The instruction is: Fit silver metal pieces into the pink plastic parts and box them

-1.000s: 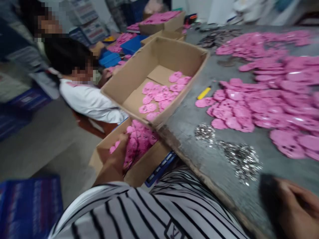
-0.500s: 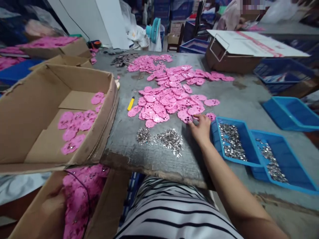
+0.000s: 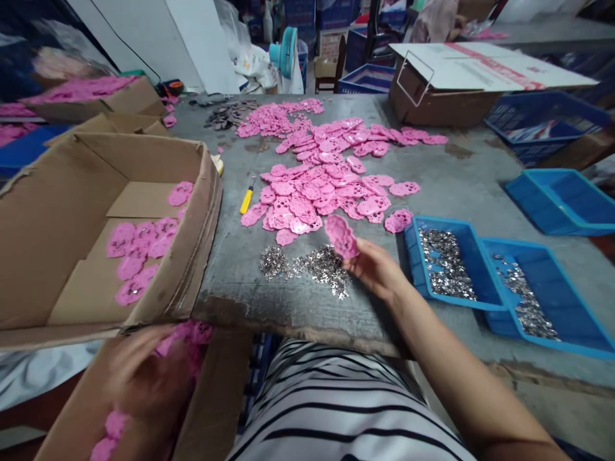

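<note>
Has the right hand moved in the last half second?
Yes: the right hand has shifted left, away from the nearest blue tray, and nearer the table edge.

No words, brands or numbers can be read anywhere in this workshop scene. On the white lid [image 3: 475, 70] of the carton at the table's far right, a red band runs across with small reddish marks beside it, too blurred to make out. Behind the table, a white plastic bag [image 3: 257, 64] and a pale carton [image 3: 331, 43] also bear print, too small and soft to decipher.
</note>
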Tool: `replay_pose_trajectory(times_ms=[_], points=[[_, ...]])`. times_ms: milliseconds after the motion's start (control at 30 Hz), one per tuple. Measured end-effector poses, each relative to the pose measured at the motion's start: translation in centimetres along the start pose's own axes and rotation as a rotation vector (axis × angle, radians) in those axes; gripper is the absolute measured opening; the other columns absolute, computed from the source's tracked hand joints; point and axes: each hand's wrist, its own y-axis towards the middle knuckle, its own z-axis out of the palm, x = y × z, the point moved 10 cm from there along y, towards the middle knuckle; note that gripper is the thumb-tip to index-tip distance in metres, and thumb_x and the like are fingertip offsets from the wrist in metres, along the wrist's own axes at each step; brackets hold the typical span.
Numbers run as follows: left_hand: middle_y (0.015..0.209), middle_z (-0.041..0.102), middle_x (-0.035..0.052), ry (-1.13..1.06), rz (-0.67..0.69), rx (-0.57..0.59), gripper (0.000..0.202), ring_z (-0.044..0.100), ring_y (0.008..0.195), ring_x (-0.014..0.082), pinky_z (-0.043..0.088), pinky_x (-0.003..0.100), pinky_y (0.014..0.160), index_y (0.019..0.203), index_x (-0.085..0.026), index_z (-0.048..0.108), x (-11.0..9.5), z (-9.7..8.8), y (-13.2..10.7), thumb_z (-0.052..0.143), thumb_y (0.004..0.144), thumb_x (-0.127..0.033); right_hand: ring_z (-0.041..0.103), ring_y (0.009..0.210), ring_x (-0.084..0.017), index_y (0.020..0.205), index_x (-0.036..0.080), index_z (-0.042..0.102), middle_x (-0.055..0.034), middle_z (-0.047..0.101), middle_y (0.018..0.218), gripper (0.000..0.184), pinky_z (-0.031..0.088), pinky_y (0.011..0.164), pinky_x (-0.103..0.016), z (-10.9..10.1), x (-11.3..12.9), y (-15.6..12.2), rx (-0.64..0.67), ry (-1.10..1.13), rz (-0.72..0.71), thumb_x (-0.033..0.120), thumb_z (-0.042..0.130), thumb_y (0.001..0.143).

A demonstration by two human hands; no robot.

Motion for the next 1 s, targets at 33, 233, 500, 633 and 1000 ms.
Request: replay_pose_trajectory(times_ms=[33, 233, 500, 633, 1000], points=[[0.073, 0.07, -0.0037, -0.125, 0.046, 0.115, 0.023, 0.065, 0.073, 0.018, 0.052, 0.034, 0.074, 0.078, -0.023, 0.066, -2.0, 3.4, 0.0, 0.075, 0.06, -0.012, 0.054, 0.059, -0.011, 0.076, 0.02, 0.064, 0.0007, 0.061, 0.068, 0.032, 0.048, 0.061, -0.024, 1.8, -1.0, -1.0, 0.086, 0.073, 0.076, 0.046, 0.079, 0.064], [0.107, 0.072, 0.0081, -0.859, -0.757, 0.721, 0.045, 0.067, 0.1, 0.0215, 0.051, 0.035, 0.09, 0.107, -0.02, 0.063, -4.8, 22.1, -6.8, 0.075, 0.07, -0.042, 0.057, 0.06, -0.01, 0.073, 0.017, 0.063, 0.0007, 0.061, 0.067, 0.035, 0.047, 0.062, -0.023, 6.4, -3.2, -6.0, 0.278, 0.022, 0.19, 0.048, 0.078, 0.067], [0.074, 0.072, 0.0047, -0.954, -1.061, 0.542, 0.03, 0.066, 0.058, 0.0166, 0.047, 0.023, 0.048, 0.083, -0.015, 0.059, -3.5, 24.6, -8.3, 0.074, 0.065, -0.034, 0.052, 0.063, -0.015, 0.075, 0.019, 0.063, -0.0024, 0.062, 0.075, 0.006, 0.043, 0.066, -0.03, -3.6, 4.3, -2.3, -0.322, -0.917, -0.294, 0.025, 0.064, 0.075], [0.068, 0.071, 0.004, -0.918, -1.048, 0.553, 0.027, 0.058, 0.045, 0.013, 0.039, 0.021, 0.04, 0.087, -0.016, 0.057, -3.5, 24.5, -8.4, 0.065, 0.068, -0.033, 0.057, 0.075, -0.018, 0.091, 0.019, 0.068, -0.0078, 0.061, 0.096, 0.018, 0.046, 0.073, -0.031, -2.2, 3.0, 0.7, -0.203, -1.319, -0.277, 0.014, 0.06, 0.076], [0.065, 0.07, 0.0036, -0.837, -1.019, 0.559, 0.03, 0.069, 0.06, 0.0203, 0.051, 0.028, 0.055, 0.088, -0.016, 0.055, -3.8, 24.3, -7.5, 0.061, 0.064, -0.031, 0.055, 0.09, -0.024, 0.082, 0.016, 0.066, -0.0119, 0.06, 0.091, 0.016, 0.044, 0.08, -0.032, -0.1, 1.0, 0.8, -0.066, -1.65, -0.334, 0.012, 0.05, 0.083]])
